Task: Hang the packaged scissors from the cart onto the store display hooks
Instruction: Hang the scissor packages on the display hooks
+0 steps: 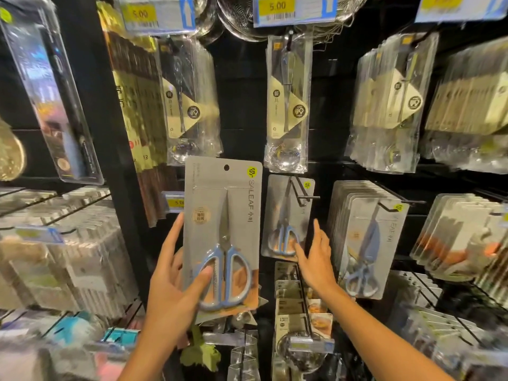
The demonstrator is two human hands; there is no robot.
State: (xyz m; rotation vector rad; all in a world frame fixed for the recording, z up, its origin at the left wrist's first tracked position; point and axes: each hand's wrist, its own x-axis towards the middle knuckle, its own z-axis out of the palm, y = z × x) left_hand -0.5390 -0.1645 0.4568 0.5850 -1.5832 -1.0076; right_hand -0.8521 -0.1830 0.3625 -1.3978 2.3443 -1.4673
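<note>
Holding the scissors pack (222, 232) in our left hand (170, 273), its grip closed on the card's lower edge left of the display hook (303, 192), we should align its hole there while our open right hand (313, 257) steadies the hung pack (287, 215).

two bare forearms, left grip (176, 273) and right grip (316, 259) ungloved, no sleeves, no jewellery

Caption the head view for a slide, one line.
Left hand holds a packaged scissors up; open right hand touches the scissors pack already on the display hook.
</note>
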